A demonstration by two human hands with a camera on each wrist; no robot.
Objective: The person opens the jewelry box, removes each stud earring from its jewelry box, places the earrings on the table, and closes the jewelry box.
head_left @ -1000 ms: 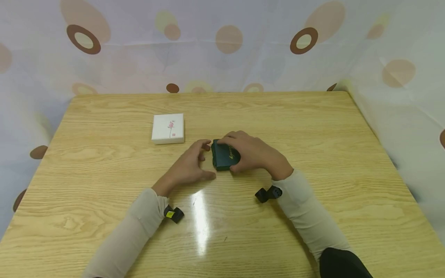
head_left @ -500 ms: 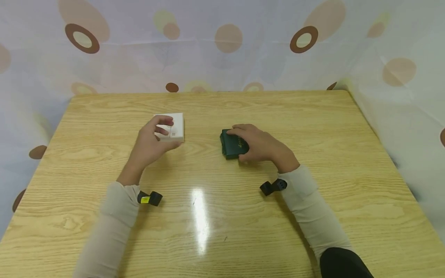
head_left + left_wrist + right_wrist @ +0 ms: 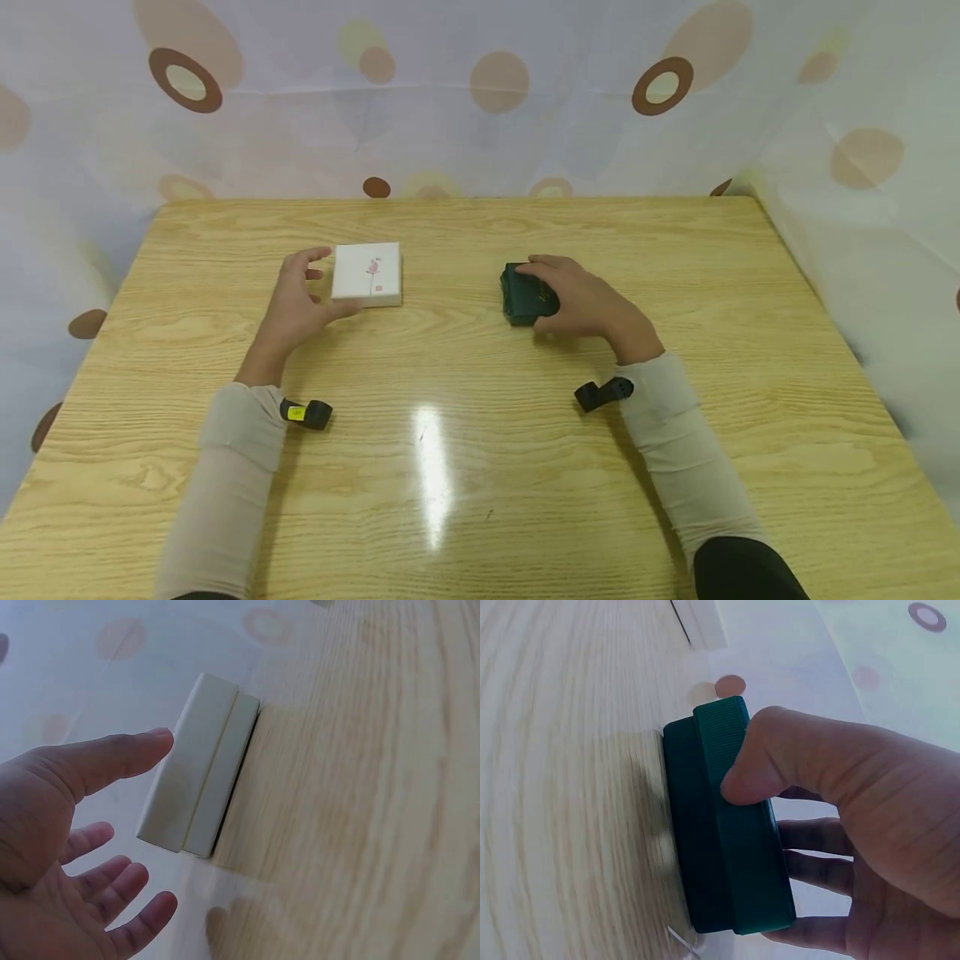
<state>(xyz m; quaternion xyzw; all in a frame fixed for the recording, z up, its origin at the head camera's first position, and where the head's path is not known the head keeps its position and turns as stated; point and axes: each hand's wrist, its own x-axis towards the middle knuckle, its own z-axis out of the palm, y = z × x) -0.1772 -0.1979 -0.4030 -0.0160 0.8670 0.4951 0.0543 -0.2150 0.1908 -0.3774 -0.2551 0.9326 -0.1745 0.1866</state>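
A small dark green box (image 3: 522, 298) with faint gold lettering on its lid is held in the right hand (image 3: 592, 304). In the right wrist view, the thumb presses the ribbed side of the green box (image 3: 712, 840) while the other fingers reach round its far side. Its underside is at or very near the tabletop. The left hand (image 3: 292, 304) is at the left edge of a white lidded box (image 3: 366, 271) printed with a pink flower. Its fingers are spread and gently bent, and the thumb tip overlaps the near side of the white box (image 3: 199, 769); contact cannot be told.
Both boxes are on a light wood-grain table (image 3: 450, 375), with a gap between them. A pale curtain (image 3: 420, 125) with brown and beige dots hangs behind and along the sides. A black wrist camera (image 3: 306, 414) sits on the left cuff, and another camera (image 3: 603, 393) on the right.
The right hand has carried the green box right and farther back. From beside that box, the left hand has moved left, passed over the white box, and drawn back to its left side.
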